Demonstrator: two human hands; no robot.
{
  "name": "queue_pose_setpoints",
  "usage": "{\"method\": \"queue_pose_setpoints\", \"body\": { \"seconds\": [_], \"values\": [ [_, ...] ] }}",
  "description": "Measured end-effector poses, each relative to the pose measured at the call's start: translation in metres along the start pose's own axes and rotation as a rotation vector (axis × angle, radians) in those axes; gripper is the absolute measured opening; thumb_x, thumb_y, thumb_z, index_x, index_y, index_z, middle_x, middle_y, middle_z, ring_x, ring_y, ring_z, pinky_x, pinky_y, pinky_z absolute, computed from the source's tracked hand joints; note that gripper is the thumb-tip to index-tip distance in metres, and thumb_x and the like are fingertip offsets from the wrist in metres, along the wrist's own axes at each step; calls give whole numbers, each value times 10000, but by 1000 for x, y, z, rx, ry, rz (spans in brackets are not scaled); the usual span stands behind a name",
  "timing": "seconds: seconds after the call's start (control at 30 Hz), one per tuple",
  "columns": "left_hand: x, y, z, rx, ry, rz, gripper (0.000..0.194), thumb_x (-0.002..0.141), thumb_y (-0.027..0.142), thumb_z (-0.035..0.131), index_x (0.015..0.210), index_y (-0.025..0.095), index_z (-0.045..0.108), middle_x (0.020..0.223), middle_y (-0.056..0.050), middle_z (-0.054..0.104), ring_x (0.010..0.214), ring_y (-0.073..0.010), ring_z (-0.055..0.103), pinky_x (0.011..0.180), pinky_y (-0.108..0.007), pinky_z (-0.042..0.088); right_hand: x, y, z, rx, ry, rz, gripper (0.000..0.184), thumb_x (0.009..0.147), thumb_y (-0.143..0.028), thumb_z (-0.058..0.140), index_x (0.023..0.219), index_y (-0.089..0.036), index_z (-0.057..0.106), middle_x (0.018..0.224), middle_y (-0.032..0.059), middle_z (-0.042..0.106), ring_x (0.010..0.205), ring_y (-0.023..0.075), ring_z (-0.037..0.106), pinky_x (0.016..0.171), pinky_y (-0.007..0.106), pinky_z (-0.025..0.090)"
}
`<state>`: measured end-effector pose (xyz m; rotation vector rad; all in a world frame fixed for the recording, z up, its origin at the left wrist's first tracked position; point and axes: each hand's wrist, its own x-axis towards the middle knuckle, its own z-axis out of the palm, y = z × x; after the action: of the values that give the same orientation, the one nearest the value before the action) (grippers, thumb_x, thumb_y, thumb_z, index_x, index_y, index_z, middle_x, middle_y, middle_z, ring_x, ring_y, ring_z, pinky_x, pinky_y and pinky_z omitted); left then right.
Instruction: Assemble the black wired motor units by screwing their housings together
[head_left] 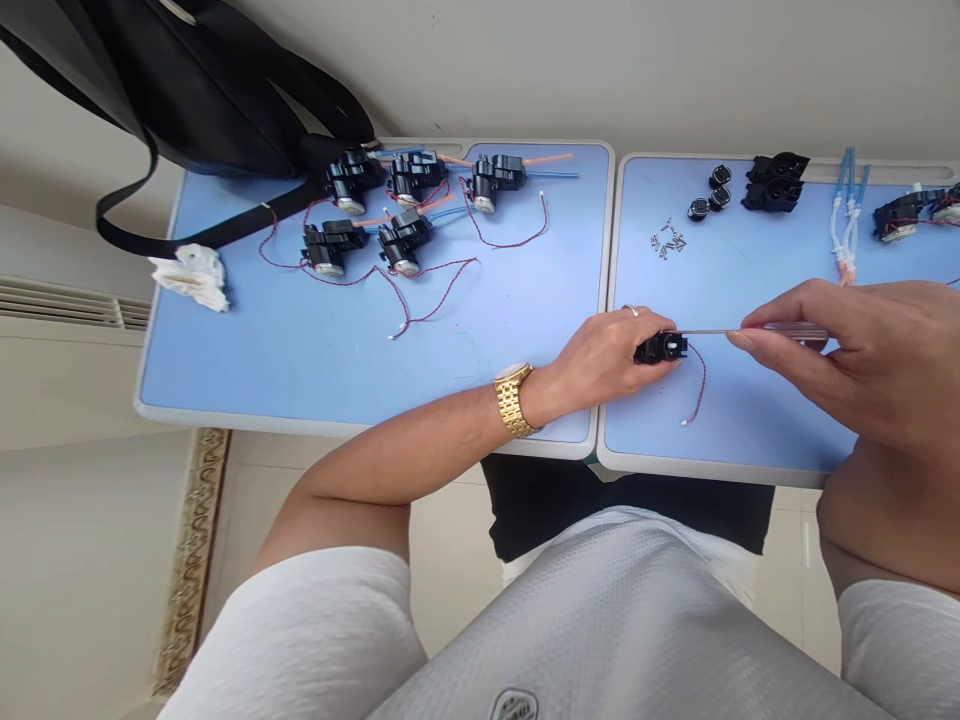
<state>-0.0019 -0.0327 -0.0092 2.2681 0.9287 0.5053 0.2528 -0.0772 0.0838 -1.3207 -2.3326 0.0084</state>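
Note:
My left hand (616,352) is closed round a small black motor assembly (661,347) and keeps it on the right-hand blue table. A thin red and dark twisted wire (703,385) trails from that part and ends in a small white plug. In my right hand (877,350) is a screwdriver (795,329) with a clear handle, held level between thumb and fingers. Its shaft reaches left to the upper edge of the black part; the exact contact of the tip is too small to make out.
Several small screws (666,240) lie beyond my hands, beside round black-and-silver pieces (709,194) and black housings (776,182). Blue and clear tubes (849,215) are farther right. Several wired assemblies (405,240), a crumpled tissue (193,277) and a black bag (210,90) occupy the left table.

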Motion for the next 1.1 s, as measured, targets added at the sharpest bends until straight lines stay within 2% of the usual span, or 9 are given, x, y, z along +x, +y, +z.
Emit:
{"method": "queue_pose_setpoints", "body": {
  "seconds": [0.07, 0.17, 0.23, 0.33, 0.5, 0.6, 0.77, 0.87, 1.1],
  "values": [
    [0, 0, 0, -1, -2, -4, 279, 1042, 333, 745, 1273, 178, 776, 1089, -57, 833, 974, -211, 778, 879, -319, 566, 1, -1, -1, 23, -20, 10, 156, 1081, -406, 712, 979, -294, 750, 702, -56, 771, 597, 187, 722, 530, 374, 377],
    [0, 0, 0, -11, -6, -5, 284, 1045, 341, 736, 1282, 186, 768, 1112, -59, 835, 992, -213, 781, 904, -326, 578, 3, -4, -5, 96, -70, 13, 75, 1073, -331, 680, 1126, -293, 716, 877, -37, 827, 690, 196, 777, 561, 356, 447],
    [0, 0, 0, -14, -8, -5, 286, 1043, 338, 741, 1282, 183, 767, 1120, -60, 835, 1000, -215, 782, 907, -327, 580, 3, -6, -7, 115, -81, 1, 71, 1059, -269, 666, 1125, -288, 682, 953, -33, 838, 708, 185, 780, 569, 344, 465],
    [0, 0, 0, -9, -12, -9, 298, 1040, 335, 749, 1292, 177, 766, 1130, -62, 835, 1008, -218, 783, 902, -329, 578, 3, -7, -7, 74, -83, 26, 57, 1087, -276, 633, 1049, -299, 670, 889, -53, 825, 670, 174, 752, 597, 351, 474],
    [0, 0, -1, 1, -20, -19, 312, 1039, 337, 750, 1308, 181, 761, 1140, -61, 834, 1014, -218, 783, 906, -328, 577, 0, -3, -1, -31, -39, 112, 268, 1112, -487, 631, 932, -303, 706, 725, -47, 783, 583, 194, 701, 585, 385, 406],
    [0, 1, -2, -1, -22, -18, 309, 1039, 331, 746, 1309, 181, 759, 1141, -60, 834, 1009, -217, 783, 907, -326, 575, 0, 0, 1, -29, -25, 94, 280, 1113, -506, 630, 949, -295, 715, 706, -39, 773, 576, 196, 699, 600, 378, 403],
    [1, 2, -3, -9, -20, -20, 284, 1034, 322, 737, 1281, 185, 767, 1131, -60, 832, 1007, -215, 782, 917, -324, 578, 0, -3, -3, 104, -85, 58, 84, 1087, -333, 639, 1149, -299, 683, 986, -27, 843, 761, 204, 802, 642, 354, 488],
    [0, 1, -2, -11, -21, -15, 281, 1035, 326, 728, 1276, 188, 765, 1117, -61, 831, 994, -214, 779, 913, -327, 581, 0, -6, -4, 97, -87, 81, 85, 1099, -315, 611, 1052, -321, 681, 890, -52, 826, 696, 196, 773, 626, 363, 502],
    [0, 1, -2, 0, -19, -22, 297, 1037, 344, 721, 1292, 197, 759, 1124, -64, 831, 992, -215, 778, 913, -328, 585, 0, 0, 1, -90, -51, 130, 378, 1135, -571, 573, 886, -306, 673, 638, -47, 723, 543, 194, 658, 591, 397, 433]
  ]
}}
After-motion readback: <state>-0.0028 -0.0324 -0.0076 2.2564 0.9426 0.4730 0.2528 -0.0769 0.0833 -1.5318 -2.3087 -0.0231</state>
